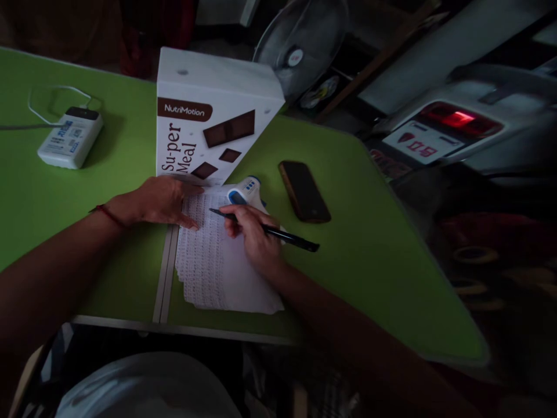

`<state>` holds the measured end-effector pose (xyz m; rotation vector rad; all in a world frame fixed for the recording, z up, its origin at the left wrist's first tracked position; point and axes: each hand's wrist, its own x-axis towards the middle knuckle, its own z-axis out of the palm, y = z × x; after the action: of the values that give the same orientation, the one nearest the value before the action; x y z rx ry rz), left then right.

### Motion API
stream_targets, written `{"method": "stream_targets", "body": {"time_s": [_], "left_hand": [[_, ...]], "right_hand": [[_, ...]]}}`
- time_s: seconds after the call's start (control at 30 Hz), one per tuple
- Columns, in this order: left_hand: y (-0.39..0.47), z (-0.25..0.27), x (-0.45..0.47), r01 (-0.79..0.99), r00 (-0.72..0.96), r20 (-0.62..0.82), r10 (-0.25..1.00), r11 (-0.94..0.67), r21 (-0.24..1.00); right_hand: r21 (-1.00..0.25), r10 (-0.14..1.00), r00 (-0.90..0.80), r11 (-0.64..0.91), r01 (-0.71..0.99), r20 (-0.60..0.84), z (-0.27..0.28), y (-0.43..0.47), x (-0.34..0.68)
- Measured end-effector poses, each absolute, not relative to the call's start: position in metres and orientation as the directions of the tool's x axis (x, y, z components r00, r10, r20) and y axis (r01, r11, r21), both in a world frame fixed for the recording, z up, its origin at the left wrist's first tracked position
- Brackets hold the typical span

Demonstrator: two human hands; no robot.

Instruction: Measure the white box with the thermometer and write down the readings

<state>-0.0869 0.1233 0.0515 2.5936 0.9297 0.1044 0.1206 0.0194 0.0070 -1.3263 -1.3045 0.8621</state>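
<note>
A black pen [289, 235] is in my right hand [256, 235], its tip pointing left over a sheet of paper [250, 284] filled on its left side with rows of small handwriting. My left hand [165, 200] lies on the paper's upper left edge, fingers spread, with thumb and fingertips on the sheet. Just beyond the paper stands a white box [221, 75] marked "NutriMotion Su-per Meal". A white and blue handheld thermometer-like device [246, 190] lies at the paper's top, partly behind my right hand.
A dark phone [304, 191] lies right of the paper on the green table [357, 273]. On the left is a white power device [70, 139] with a cable [61, 88]. A fan [300, 55] stands behind the table, and a white vehicle with a red light [463, 118] is at right.
</note>
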Motion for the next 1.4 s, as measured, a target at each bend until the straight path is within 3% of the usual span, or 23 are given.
{"method": "stream_targets", "body": {"time_s": [0.4, 0.57, 0.73, 1.4], "left_hand": [[0.1269, 0.0477, -0.0889, 0.582, 0.782, -0.026, 0.622, -0.715, 0.387], [0.1242, 0.0532, -0.086, 0.636, 0.754, -0.106, 0.648, -0.681, 0.364], [0.1279, 0.0464, -0.0892, 0.599, 0.773, -0.059, 0.632, -0.695, 0.397], [0.1287, 0.0453, -0.0894, 0.63, 0.755, -0.087, 0.65, -0.682, 0.371]], "right_hand": [[-0.881, 0.929, 0.186, 0.219, 0.42, 0.32, 0.0059, 0.0249, 0.1277], [-0.882, 0.949, 0.125, 0.212, 0.421, 0.288, 0.01, 0.0209, 0.1264], [-0.838, 0.934, 0.136, 0.225, 0.498, 0.331, 0.0085, 0.0216, 0.1265], [-0.827, 0.937, 0.038, 0.286, 0.484, 0.346, 0.0033, 0.0252, 0.1287]]}}
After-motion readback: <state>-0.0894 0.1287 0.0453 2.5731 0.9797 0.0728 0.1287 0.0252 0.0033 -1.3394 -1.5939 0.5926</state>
